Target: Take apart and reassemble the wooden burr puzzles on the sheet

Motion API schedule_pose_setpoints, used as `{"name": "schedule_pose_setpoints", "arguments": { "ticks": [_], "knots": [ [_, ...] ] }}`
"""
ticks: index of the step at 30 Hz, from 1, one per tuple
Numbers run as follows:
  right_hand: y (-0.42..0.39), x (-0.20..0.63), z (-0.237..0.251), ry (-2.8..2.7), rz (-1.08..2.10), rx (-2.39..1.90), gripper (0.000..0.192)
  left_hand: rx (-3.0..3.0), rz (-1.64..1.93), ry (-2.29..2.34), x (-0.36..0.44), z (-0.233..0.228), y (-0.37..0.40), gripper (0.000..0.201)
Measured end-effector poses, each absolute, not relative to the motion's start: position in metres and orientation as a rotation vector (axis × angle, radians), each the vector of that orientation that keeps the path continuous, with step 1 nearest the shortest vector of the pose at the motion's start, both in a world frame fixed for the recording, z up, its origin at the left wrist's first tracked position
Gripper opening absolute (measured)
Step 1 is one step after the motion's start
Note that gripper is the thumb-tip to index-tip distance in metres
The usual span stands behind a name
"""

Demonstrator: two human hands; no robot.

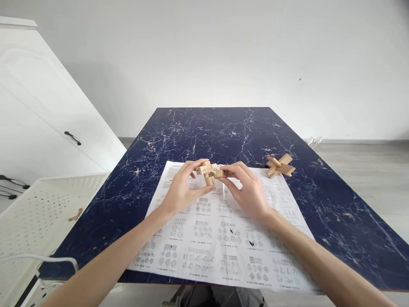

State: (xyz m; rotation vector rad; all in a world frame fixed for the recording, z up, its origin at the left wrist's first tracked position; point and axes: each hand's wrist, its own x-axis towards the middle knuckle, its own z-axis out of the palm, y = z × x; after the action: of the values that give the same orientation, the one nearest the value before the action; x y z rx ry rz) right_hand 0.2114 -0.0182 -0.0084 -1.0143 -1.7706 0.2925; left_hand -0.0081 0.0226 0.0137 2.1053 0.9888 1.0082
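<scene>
Over the printed sheet, my left hand grips a partly joined cluster of wooden puzzle pieces between thumb and fingers. The pieces are notched light wood bars with dark marks on them. From the right, my right hand pinches one wooden puzzle piece that meets the cluster's right side. Whether that piece is locked into the cluster or only touches it I cannot tell. Beneath both hands lies the instruction sheet, creased and covered with small diagrams.
An assembled wooden cross-shaped puzzle rests at the sheet's upper right corner. The dark blue marbled table reaches toward the wall. On the left are a white perforated basket with a small wooden piece, a white cable and a white cabinet.
</scene>
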Motion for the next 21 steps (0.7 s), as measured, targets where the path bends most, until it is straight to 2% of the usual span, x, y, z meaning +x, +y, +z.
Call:
{"name": "schedule_pose_setpoints", "arguments": {
  "ticks": [8,21],
  "knots": [
    [-0.019,0.216,-0.001,-1.839,0.334,-0.991,0.015,2.126,0.852,0.940,-0.008,0.013,0.022,0.067],
    [-0.022,0.213,0.006,-1.747,0.498,-1.041,0.021,1.840,0.737,0.886,-0.004,0.021,0.019,0.065]
  ]
}}
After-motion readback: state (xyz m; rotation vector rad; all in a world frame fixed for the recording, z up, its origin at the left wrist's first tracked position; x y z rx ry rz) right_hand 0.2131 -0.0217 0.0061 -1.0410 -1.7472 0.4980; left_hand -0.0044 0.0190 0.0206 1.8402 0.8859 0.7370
